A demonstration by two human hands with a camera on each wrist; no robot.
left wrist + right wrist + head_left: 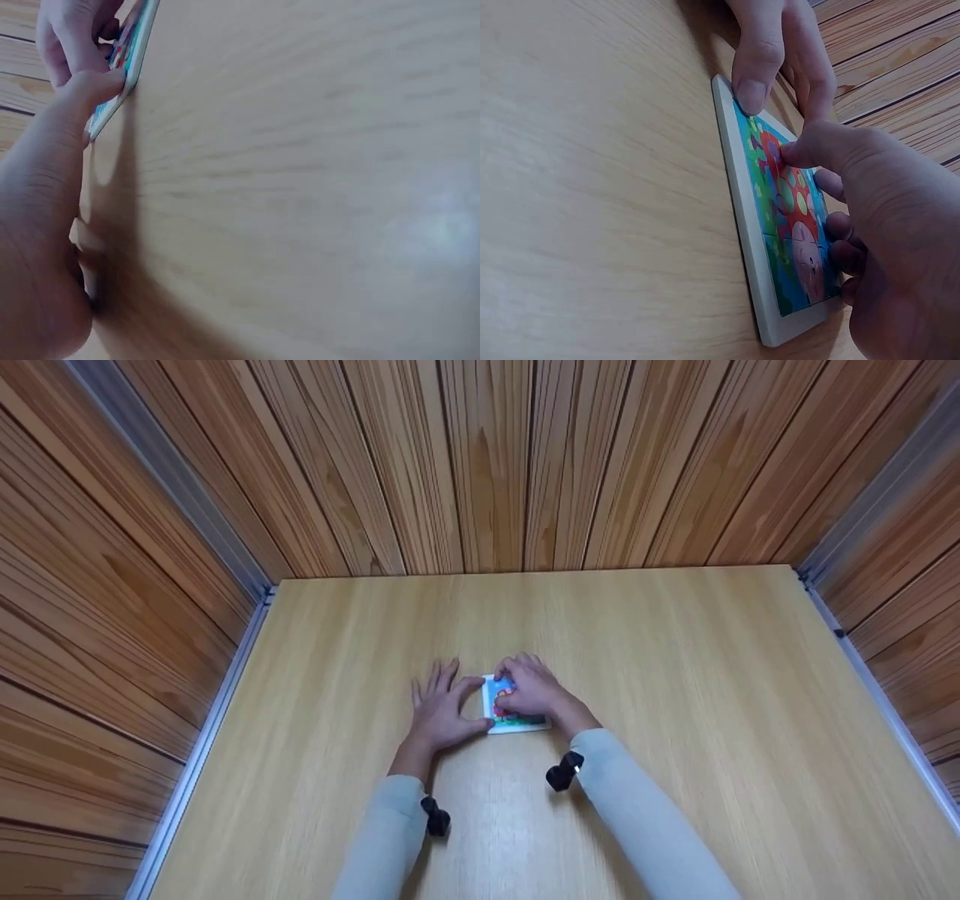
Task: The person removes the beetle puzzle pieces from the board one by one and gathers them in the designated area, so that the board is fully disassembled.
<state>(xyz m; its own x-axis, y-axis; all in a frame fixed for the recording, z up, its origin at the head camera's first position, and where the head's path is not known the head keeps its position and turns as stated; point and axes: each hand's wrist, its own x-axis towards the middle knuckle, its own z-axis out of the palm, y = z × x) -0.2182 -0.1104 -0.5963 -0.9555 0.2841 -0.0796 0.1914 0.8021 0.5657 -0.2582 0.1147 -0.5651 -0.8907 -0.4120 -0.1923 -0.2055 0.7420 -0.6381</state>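
A small jigsaw puzzle (517, 726) in a white tray lies flat on the table, its picture showing a pink animal face and red spotted shape on blue and green. My left hand (441, 716) is at its left side, thumb tip (751, 97) pressing one corner and index finger reaching the other; the remaining fingers are spread. Over the picture sits my right hand (531, 688). Its thumb (810, 146) touches the red part of the picture, while its curled fingers (840, 225) lie along the far edge. The right hand hides part of the puzzle in the head view.
A light wooden table (360, 645) spreads around the hands. Wood-plank walls (487, 472) rise behind it and on both sides, with metal rails (202, 750) along the side edges. Each sleeved wrist carries a small black camera (564, 771).
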